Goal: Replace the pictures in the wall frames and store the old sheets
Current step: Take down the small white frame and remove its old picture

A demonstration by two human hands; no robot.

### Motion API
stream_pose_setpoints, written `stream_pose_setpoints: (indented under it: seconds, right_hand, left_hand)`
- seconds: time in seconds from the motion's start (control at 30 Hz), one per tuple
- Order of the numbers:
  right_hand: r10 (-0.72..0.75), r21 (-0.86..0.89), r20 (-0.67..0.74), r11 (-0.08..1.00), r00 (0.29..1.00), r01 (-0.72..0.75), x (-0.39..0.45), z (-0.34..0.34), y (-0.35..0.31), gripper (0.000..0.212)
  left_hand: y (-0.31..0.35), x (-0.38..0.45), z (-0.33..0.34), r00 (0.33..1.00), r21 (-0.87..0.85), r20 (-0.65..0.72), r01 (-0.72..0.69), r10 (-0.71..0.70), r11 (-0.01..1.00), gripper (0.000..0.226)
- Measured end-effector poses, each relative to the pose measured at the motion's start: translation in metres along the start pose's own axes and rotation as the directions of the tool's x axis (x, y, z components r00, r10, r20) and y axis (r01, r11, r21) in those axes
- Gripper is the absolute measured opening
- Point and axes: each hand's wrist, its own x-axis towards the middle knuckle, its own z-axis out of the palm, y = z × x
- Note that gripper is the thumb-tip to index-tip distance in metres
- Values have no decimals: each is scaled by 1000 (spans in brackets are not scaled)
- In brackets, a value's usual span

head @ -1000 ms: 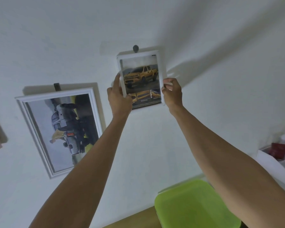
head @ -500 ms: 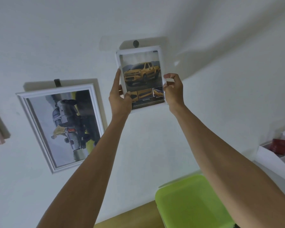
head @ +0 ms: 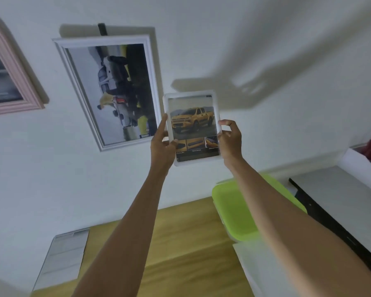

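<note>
Two bare forearms reach up and forward from the bottom edge. Under them lies a wooden desk [head: 180, 243], and on it a grey printed sheet [head: 62, 258] lies flat at the left, close to the wall. A lime-green lid [head: 240, 206] on a pale box sits at the desk's right end, partly hidden by the right forearm, and beyond it is a grey surface with a black edge [head: 338, 194] carrying a white box with something red in it.

Further out, the left hand [head: 162, 150] grips the lower left edge of a small white frame [head: 191, 93], thumb on the front, index finger stretched up along the side. The right hand [head: 230, 140] pinches the frame's right edge, its fingers [head: 224, 123] curled round the rim. The frame, showing a yellow pickup truck, is held upright in the air in front of the white wall, clear of any hook.

On the wall behind, just left of the held frame, hangs a larger white frame [head: 152, 67], tilted, with a picture of a vehicle. Farthest left, a pink frame [head: 15, 67] is cut off by the edge.
</note>
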Motion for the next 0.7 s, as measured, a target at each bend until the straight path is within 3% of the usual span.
stream_pose_setpoints:
  seconds: [0.27,0.5,0.7]
  right_hand:
    - [265,-82,73,962,962,-259,-136,20,100,57]
    - [511,-166,84,854,855,-494,-243,31,192,62]
    - [619,-141,78,783,781,-606,-283,44,202,59]
  left_hand:
    - [-108,-117,-72,972,24,-26,235,-235,972,81]
    - [-189,-227,-129,883,-15,-48,467,-468,884,80]
    - [-206,-279,-154,897,104,-81,442,-435,891,77]
